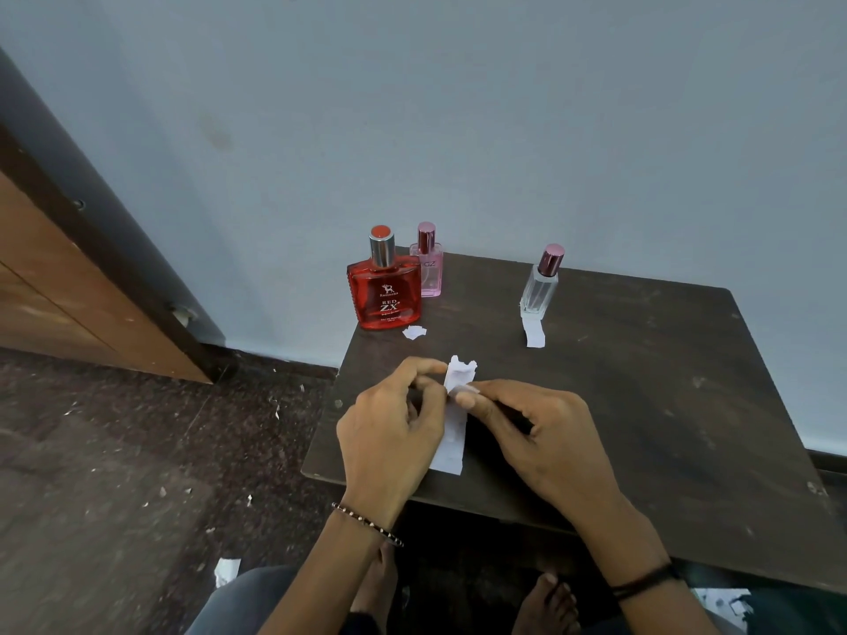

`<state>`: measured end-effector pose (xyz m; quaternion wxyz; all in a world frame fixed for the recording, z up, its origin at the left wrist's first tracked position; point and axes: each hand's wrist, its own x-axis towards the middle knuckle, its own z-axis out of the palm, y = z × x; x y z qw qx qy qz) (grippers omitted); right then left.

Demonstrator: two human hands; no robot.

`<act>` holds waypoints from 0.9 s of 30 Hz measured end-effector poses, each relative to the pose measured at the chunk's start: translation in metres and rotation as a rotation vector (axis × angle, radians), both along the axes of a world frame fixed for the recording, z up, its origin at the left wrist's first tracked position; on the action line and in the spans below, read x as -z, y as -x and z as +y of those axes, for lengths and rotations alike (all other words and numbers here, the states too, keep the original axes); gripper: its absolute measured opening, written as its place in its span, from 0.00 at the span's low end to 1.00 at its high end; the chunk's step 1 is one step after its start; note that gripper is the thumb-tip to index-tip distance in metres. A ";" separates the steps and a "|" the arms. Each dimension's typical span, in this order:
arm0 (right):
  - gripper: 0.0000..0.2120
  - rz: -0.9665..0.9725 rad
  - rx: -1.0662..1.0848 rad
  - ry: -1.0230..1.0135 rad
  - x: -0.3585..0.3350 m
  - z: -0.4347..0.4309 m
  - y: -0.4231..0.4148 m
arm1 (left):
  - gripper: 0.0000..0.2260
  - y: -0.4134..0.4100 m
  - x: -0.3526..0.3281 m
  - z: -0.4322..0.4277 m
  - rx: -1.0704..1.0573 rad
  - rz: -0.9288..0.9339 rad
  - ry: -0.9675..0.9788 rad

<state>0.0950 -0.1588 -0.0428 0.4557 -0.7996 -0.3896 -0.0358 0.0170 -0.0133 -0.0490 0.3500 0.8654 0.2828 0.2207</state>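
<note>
A white paper strip hangs between my two hands above the dark wooden table. My left hand pinches the strip's upper left edge with thumb and forefinger. My right hand pinches the strip near its torn top from the right. At the table's far edge stand a red perfume bottle, a pink bottle behind it, and a clear glass bottle with a maroon cap. A second paper strip lies partly under the clear bottle.
A small torn paper scrap lies in front of the red bottle. Paper bits are scattered on the dark floor to the left. A wooden door stands at the far left. Bare feet show under the table.
</note>
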 end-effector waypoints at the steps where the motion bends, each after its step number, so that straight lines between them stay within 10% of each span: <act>1: 0.10 -0.012 0.003 0.004 0.000 0.000 0.000 | 0.10 0.000 0.000 0.000 -0.001 -0.003 0.001; 17: 0.03 0.287 0.049 -0.126 0.003 0.005 -0.001 | 0.06 0.000 -0.002 0.001 0.015 0.018 -0.057; 27: 0.21 0.499 -0.102 -0.007 -0.002 -0.004 -0.008 | 0.06 0.000 0.001 0.008 0.034 0.022 0.087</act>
